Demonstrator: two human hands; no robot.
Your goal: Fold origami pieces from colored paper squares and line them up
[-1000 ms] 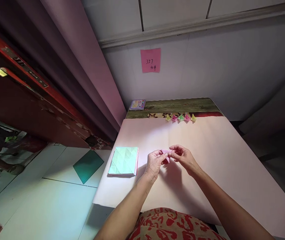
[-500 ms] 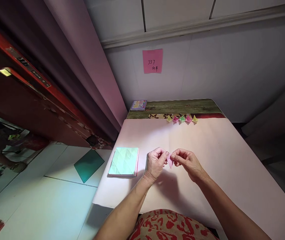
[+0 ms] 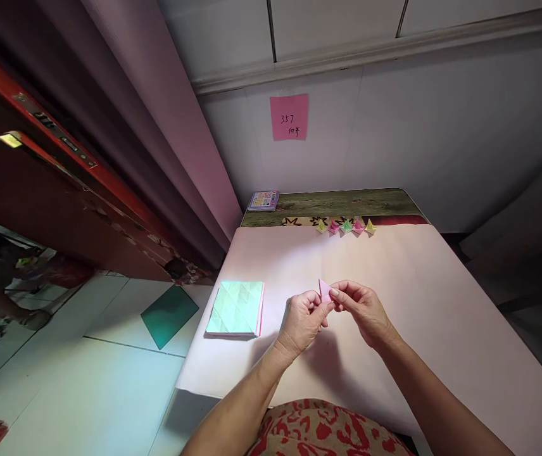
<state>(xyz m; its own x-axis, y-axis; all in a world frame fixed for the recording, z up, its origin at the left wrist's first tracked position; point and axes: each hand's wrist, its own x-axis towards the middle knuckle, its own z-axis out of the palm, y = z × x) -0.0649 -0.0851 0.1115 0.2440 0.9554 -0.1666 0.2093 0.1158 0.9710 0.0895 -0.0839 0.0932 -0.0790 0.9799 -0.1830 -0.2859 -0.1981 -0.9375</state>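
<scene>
Between my two hands is a small folded piece of pink paper [image 3: 325,290], its pointed tip turned up and away from me. My left hand [image 3: 303,318] pinches its lower edge between thumb and fingers. On the right side of the paper, my right hand [image 3: 360,309] grips it with thumb and forefinger. The fingers cover part of its folds. Both hands are above the table, left of its middle a stack of square paper [image 3: 235,307] lies with a creased pale green sheet on top.
Several small folded paper pieces [image 3: 346,227], yellow, pink and green, stand in a row along the far edge of the pale table covering [image 3: 394,272]. A purple patterned packet [image 3: 264,201] lies at the back left. A pink note [image 3: 289,117] is stuck on the wall.
The pink paper has been turned, so its point is now up instead of down. My left hand has moved slightly down and right, closer to my right hand.
</scene>
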